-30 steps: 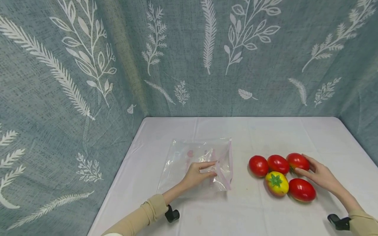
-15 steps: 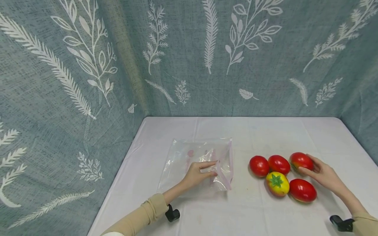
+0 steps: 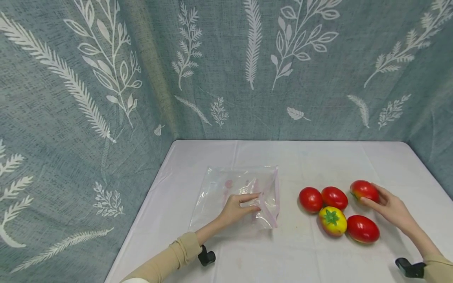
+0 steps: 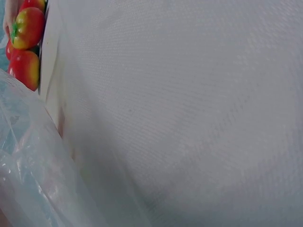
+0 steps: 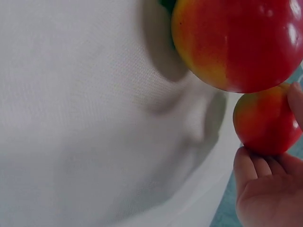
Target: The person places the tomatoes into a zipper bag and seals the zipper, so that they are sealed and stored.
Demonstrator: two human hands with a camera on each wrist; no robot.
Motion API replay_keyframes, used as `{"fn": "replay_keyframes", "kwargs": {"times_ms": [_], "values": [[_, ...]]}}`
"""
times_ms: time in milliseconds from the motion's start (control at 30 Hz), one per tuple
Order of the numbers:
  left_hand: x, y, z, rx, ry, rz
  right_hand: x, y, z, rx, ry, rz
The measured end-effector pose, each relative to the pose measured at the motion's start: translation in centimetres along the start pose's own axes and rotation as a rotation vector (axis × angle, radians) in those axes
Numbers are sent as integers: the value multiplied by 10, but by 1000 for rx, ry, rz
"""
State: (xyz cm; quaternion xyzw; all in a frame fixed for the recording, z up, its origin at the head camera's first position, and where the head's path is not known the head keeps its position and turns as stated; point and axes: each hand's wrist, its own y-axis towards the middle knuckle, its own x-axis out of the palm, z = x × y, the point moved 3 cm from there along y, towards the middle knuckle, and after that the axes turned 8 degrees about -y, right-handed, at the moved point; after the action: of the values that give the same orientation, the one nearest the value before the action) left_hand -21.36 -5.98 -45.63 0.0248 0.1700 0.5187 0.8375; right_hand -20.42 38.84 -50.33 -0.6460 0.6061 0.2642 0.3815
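My left hand [image 3: 238, 211] pinches the open edge of a clear plastic zip bag [image 3: 212, 196] lying flat, its mouth toward the right. At the far right, my right hand [image 3: 394, 208] grips a glossy red tomato-like fruit [image 3: 364, 190] between thumb and fingers, a little apart from the others. In the right wrist view, that fruit [image 5: 265, 123] shows yellow toward one end, with fingers beneath it. Several similar fruits lie close by: two red ones [image 3: 310, 199] at the back left, a yellow-topped one [image 3: 332, 221] with a green star-shaped calyx, and a red one [image 3: 363, 228] in front.
A white cloth covers the table [image 3: 283, 255]. Blue-green curtains [image 3: 226, 70] with white leaf prints hang behind and along the sides. A black wrist device [image 3: 207, 256] sits under the left sleeve, and another [image 3: 409, 268] by the right sleeve.
My right hand has drawn the gripped fruit slightly right and back, widening the gap to its neighbours. The left hand and bag have stayed in place.
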Motion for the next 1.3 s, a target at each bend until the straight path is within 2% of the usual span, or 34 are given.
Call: {"fn": "replay_keyframes", "kwargs": {"times_ms": [133,233,333,500,600,900,1300], "values": [[0,0,0,-4,-2,-2,5,12,26,-3,0,40],[0,0,0,-6,-4,0,5,16,33,4,9,52],[0,0,0,-7,-5,2,1,12,26,15,23,50],[0,0,-1,9,-6,2,-9,-2,-1,53,38,56],[0,0,-1,17,-9,0,-11,-4,-6,53,83,41],[0,0,-1,27,-10,-5,3,28,52,49,78,133],[0,0,0,38,2,-7,1,37,61,40,66,177]]}}
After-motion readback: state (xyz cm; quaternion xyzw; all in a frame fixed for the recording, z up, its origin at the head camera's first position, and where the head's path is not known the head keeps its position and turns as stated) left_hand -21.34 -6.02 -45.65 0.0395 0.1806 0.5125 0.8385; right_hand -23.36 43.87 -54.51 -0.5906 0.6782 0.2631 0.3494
